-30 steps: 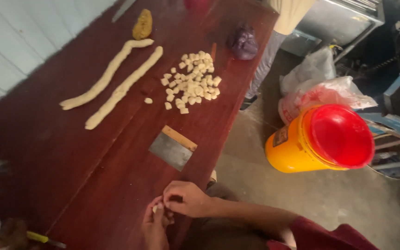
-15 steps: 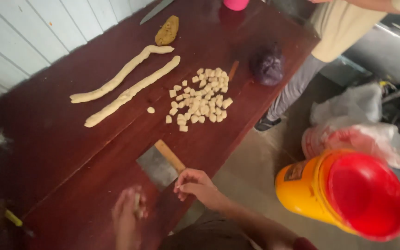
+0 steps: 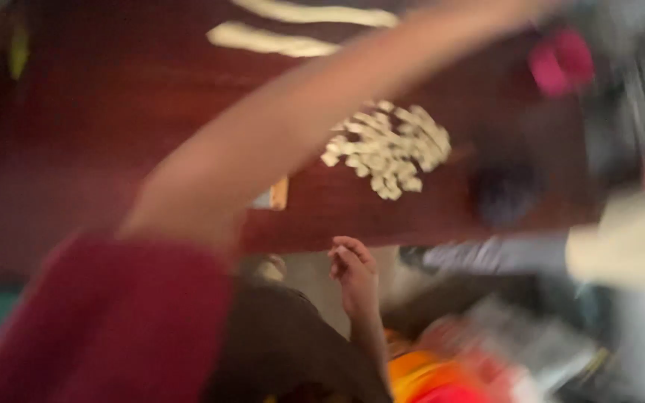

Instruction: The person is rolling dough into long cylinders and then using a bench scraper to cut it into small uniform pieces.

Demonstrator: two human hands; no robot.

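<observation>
While the left arm sweeps blurred across the table [image 3: 113, 149], its hand's fingers can't be made out.
Right hand [image 3: 354, 272] hangs off the table edge, fingers loosely curled, empty, near the dough pieces [image 3: 388, 149].

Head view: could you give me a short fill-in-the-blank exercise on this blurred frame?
1. The number of long dough ropes lying at the top of the view is ___.
2. The arm crossing the view wears a dark ___ sleeve.
3. The dough pieces lie in a ___ on the table.
4. The hand hangs just off the table's ___, fingers curled.

Missing words: two; red; pile; edge.
</observation>
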